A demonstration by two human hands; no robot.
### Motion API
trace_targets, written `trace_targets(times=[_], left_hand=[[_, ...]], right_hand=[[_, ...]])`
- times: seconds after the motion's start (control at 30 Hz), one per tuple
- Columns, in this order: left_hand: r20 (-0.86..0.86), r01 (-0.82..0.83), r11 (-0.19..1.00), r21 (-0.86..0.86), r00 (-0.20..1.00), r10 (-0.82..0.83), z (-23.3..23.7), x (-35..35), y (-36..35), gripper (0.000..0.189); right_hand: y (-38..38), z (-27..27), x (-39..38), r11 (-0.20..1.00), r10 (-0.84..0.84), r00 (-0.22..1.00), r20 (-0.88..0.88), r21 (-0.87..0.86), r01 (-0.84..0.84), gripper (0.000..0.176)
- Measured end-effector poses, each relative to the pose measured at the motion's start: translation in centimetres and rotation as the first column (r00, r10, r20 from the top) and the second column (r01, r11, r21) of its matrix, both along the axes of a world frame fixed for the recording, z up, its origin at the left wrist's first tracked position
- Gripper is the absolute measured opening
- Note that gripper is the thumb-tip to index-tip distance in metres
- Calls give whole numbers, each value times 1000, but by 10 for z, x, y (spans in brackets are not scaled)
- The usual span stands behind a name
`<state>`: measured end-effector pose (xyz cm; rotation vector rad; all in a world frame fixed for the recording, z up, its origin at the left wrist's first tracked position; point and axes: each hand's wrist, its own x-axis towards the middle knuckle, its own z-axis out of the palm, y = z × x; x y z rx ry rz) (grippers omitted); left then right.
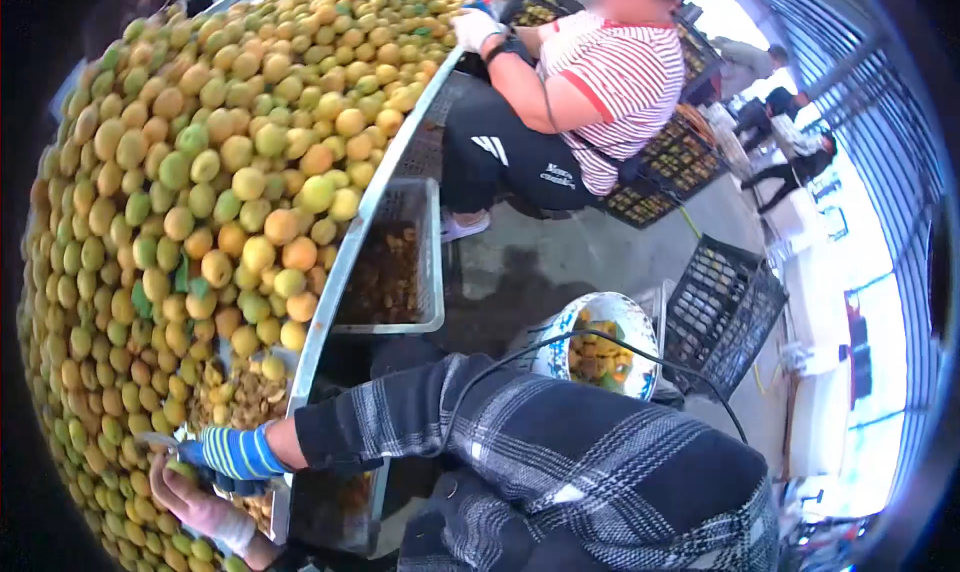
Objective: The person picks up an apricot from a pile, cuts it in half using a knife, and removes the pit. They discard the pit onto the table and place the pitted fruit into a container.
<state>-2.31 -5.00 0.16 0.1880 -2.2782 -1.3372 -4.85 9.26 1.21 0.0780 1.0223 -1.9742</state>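
My left hand (200, 507), in a pale pinkish glove, curls its fingers around a green apricot (183, 469) at the lower left. Just above it is my right hand (215, 456), in a dark blue glove below a blue striped cuff. A thin pale blade of a knife (155, 439) sticks out from its fingers, which hide the handle. The two hands are close together over a large heap of yellow-green apricots (250, 182). Beside my right hand lies a pile of cut brownish apricot pieces (245, 397), near the metal table edge (345, 262).
A person in a striped shirt (630, 72) sits at the same table with gloved hands at its edge. A grey crate (430, 272) stands below. To the right are a bucket (645, 317) holding fruit pieces, a black crate (725, 312), and fruit-filled crates (670, 167).
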Motion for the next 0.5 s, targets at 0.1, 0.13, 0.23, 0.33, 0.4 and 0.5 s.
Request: trace_targets(times=[0.1, 0.13, 0.23, 0.33, 0.4, 0.5], left_hand=[[-32, -6, 1000, 27, 999, 7, 10, -1, 20, 44], [12, -38, 995, 89, 999, 37, 13, 4, 18, 47], [-1, 66, 956, 285, 998, -68, 7, 5, 17, 43], [154, -75, 923, -378, 978, 142, 54, 22, 44, 30], [87, -74, 956, -283, 991, 102, 49, 7, 43, 32], [-24, 29, 997, -76, 999, -31, 14, -11, 28, 42]], right_hand=[[16, 11, 3, 1000, -2, 1000, 24, -27, 2, 55], [10, 8, 4, 995, 14, 996, 86, -104, -5, 56], [19, 11, 2, 993, 51, 998, 46, -104, -46, 52], [12, -15, -12, 831, 308, 931, 195, -531, -164, 42], [2, -31, -15, 604, 504, 826, 253, -787, -128, 37], [8, -38, -20, 569, 508, 827, 241, -814, -112, 37]])
